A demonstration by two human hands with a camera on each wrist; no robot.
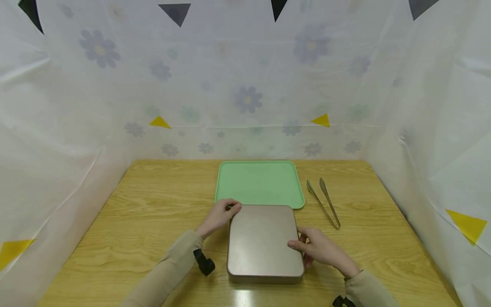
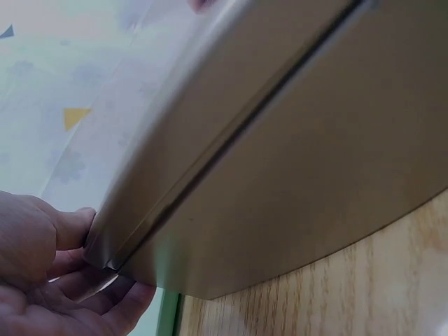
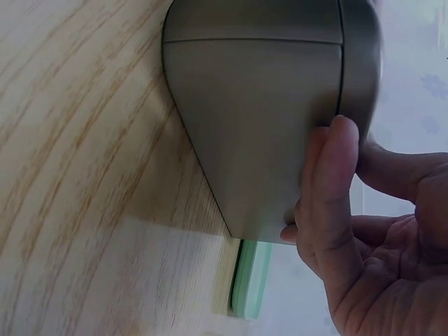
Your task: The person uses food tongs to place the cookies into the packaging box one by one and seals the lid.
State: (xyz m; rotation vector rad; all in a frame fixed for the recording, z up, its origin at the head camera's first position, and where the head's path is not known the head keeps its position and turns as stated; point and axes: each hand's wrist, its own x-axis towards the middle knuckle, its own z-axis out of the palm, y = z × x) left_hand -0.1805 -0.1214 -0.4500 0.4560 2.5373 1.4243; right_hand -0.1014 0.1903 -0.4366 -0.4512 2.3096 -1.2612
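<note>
A lidded metal tin (image 1: 264,241), flat and bronze-grey with rounded corners, sits on the wooden table, its lid on top. At the tin's far left corner my left hand (image 1: 224,215) grips the edge. The left wrist view shows that thumb on the lid's rim (image 2: 168,133), with the fingers (image 2: 133,304) curled low around the corner by the dark seam. My right hand (image 1: 320,247) holds the right side, thumb on the lid's top. In the right wrist view its fingers (image 3: 332,168) press the side wall, one fingertip close to the seam.
Right behind the tin lies a light green tray (image 1: 258,183). Metal tongs (image 1: 326,204) rest with spread arms to the tray's right. White flowered sheets (image 1: 245,72) enclose the wooden table (image 1: 161,200) at the back and both sides.
</note>
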